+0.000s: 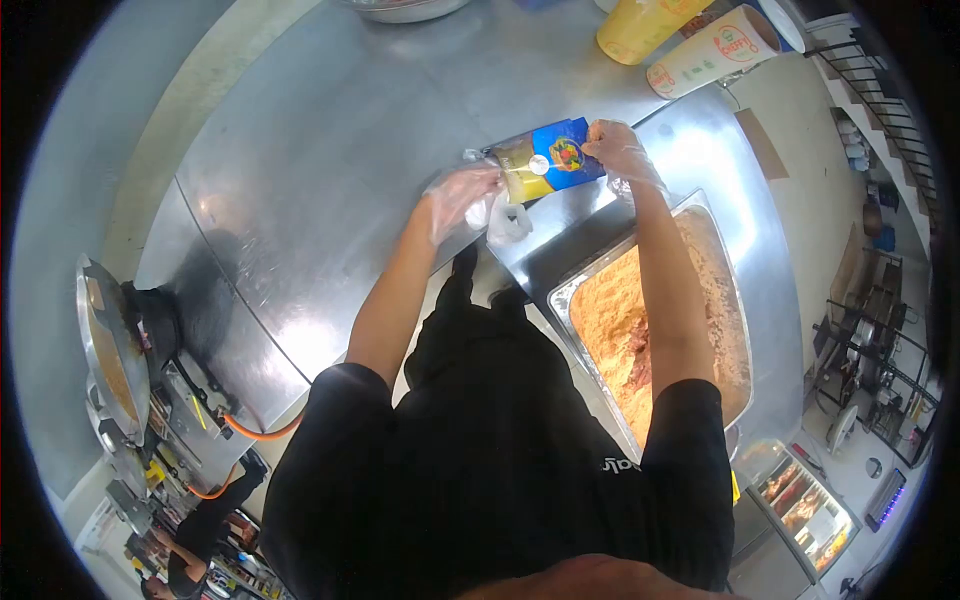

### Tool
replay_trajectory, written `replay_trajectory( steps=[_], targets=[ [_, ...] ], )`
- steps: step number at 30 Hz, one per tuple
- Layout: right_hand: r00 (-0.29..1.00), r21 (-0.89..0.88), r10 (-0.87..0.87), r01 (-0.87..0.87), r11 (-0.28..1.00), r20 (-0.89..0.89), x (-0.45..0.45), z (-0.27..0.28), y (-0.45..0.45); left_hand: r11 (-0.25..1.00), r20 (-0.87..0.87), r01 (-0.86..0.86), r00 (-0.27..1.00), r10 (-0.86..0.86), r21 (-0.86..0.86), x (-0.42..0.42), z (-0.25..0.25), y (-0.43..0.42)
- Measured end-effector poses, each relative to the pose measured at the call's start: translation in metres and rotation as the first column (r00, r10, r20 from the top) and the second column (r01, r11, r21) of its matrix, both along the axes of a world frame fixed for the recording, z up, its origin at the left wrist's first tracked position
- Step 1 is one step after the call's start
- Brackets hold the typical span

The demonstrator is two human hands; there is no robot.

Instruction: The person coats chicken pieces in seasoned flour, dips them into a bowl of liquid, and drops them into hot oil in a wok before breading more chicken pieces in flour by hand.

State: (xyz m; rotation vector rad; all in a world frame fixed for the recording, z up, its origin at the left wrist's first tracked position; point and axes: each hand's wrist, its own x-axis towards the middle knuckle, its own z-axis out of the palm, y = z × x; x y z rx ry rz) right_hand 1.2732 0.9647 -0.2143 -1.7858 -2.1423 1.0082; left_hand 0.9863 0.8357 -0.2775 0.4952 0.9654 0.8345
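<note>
A blue and yellow food packet [550, 160] with a clear section is stretched between my hands above the edge of the metal table. My right hand [615, 150], in a loose clear plastic glove, pinches its blue right end. At the other end, my left hand [465, 198], gloved the same way, has its fingers closed on the packet's clear side. A crumpled white plastic bag [510, 222] hangs just below the left fingers. Below my right forearm sits a deep metal tray [573, 300] filled with orange-brown crumbly food [612, 305], with a darker reddish patch near its middle.
The steel table [330, 130] spreads ahead and to the left. At the far right stand a yellow container [640, 30] and a white printed tub [712, 55]. A metal bowl [405, 10] shows at the top. A large pan [110, 345] is at left; a person [195, 535] works lower left.
</note>
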Motion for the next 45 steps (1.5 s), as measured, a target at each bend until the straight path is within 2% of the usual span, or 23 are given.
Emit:
replay_trajectory(
  steps=[1, 4, 7, 9, 11, 12, 13, 14, 18, 20, 22, 24, 25, 26, 28, 29, 31, 34, 37, 39, 41, 43, 45],
  targets=[
    [1.0, -0.018, -0.008, 0.008, 1.0, 0.001, -0.001, -0.001, 0.0, 0.999, 0.079, -0.028, 0.997, 0.025, 0.037, -0.011, 0.001, -0.008],
    [0.982, 0.221, 0.103, -0.137, 0.966, 0.156, -0.004, 0.005, -0.004, 1.0, -0.307, 0.008, 0.951, -0.017, -0.028, -0.033, 0.077, -0.03],
    [0.925, 0.481, -0.053, -0.146, 0.864, 0.376, 0.001, 0.004, 0.002, 0.968, -0.401, -0.143, 0.89, 0.218, 0.208, -0.066, 0.07, -0.035],
    [0.999, 0.338, -0.021, 0.009, 0.941, 0.033, 0.029, 0.056, -0.014, 0.915, -0.382, -0.238, 0.852, 0.357, 0.325, -0.065, 0.092, -0.027],
    [0.955, 0.189, -0.23, 0.265, 0.946, -0.187, 0.048, 0.125, -0.052, 0.898, -0.329, -0.27, 0.862, 0.386, 0.348, -0.044, 0.126, -0.012],
    [0.907, 0.228, -0.159, 0.263, 0.938, -0.391, 0.062, 0.16, -0.078, 0.892, -0.306, -0.283, 0.866, 0.396, 0.353, -0.029, 0.142, -0.004],
    [0.818, 0.273, -0.068, 0.267, 0.924, -0.571, 0.073, 0.188, -0.11, 0.888, -0.302, -0.221, 0.884, 0.357, 0.403, -0.01, 0.152, 0.003],
    [0.81, 0.224, -0.154, 0.331, 0.917, -0.566, 0.088, 0.205, -0.139, 0.876, -0.295, -0.164, 0.9, 0.321, 0.453, 0.011, 0.161, 0.008],
    [0.828, 0.207, -0.478, 0.543, 0.814, -0.293, 0.142, 0.201, -0.263, 0.752, -0.282, 0.105, 0.953, 0.111, 0.651, 0.11, 0.199, -0.004],
    [0.814, 0.15, -0.566, 0.581, 0.8, -0.132, 0.155, 0.189, -0.322, 0.706, -0.197, 0.266, 0.964, -0.181, 0.656, 0.157, 0.197, -0.024],
    [0.777, 0.012, -0.615, 0.62, 0.785, 0.134, 0.159, 0.179, -0.371, 0.512, -0.316, 0.579, 0.799, -0.511, 0.635, 0.197, 0.18, -0.041],
    [0.819, -0.029, -0.516, 0.539, 0.842, 0.25, 0.166, 0.135, -0.42, -0.076, -0.849, 0.884, 0.416, -0.325, 0.462, 0.228, 0.147, -0.052],
    [0.813, -0.052, -0.516, 0.547, 0.836, 0.27, 0.166, 0.111, -0.443, -0.287, -0.967, 0.943, 0.101, -0.233, 0.168, 0.244, 0.137, -0.055],
    [0.872, -0.254, -0.396, 0.469, 0.846, 0.29, 0.165, 0.104, -0.446, -0.446, -0.973, 0.881, -0.215, -0.078, -0.159, 0.253, 0.128, -0.061],
    [0.901, -0.339, -0.399, 0.433, 0.835, 0.169, 0.146, 0.09, -0.449, -0.603, -0.906, 0.724, -0.424, -0.004, -0.336, 0.262, 0.117, -0.075],
    [0.905, -0.459, -0.36, 0.425, 0.78, 0.227, 0.139, 0.089, -0.433, -0.583, -0.905, 0.749, -0.422, -0.05, -0.316, 0.262, 0.107, -0.084],
    [0.913, -0.424, -0.319, 0.402, 0.812, 0.254, 0.135, 0.044, -0.421, -0.537, -0.903, 0.795, -0.409, -0.13, -0.282, 0.263, 0.088, -0.098],
    [0.936, -0.362, -0.285, 0.344, 0.866, 0.208, 0.118, 0.061, -0.4, -0.372, -0.933, 0.902, -0.306, -0.188, -0.22, 0.266, 0.077, -0.115],
    [0.949, -0.294, -0.289, 0.314, 0.903, 0.128, 0.113, 0.031, -0.392, -0.137, -0.786, 0.911, -0.407, -0.465, -0.39, 0.285, 0.095, -0.122],
    [0.926, -0.348, -0.377, 0.365, 0.863, 0.036, 0.109, 0.03, -0.384, -0.073, -0.583, 0.969, -0.202, -0.787, -0.237, 0.271, 0.026, -0.102],
    [0.886, -0.344, -0.462, 0.42, 0.839, -0.044, 0.115, 0.032, -0.385, 0.117, -0.403, 0.983, 0.052, -0.914, -0.139, 0.27, 0.03, -0.103],
    [0.843, -0.283, -0.525, 0.479, 0.831, -0.115, 0.127, 0.052, -0.386, 0.397, -0.333, 0.914, 0.349, -0.876, -0.087, 0.283, 0.128, -0.119],
    [0.779, -0.196, -0.599, 0.568, 0.799, -0.185, 0.146, 0.066, -0.396, 0.518, -0.23, 0.855, 0.5, -0.835, -0.022, 0.291, 0.147, -0.115]
  ],
)
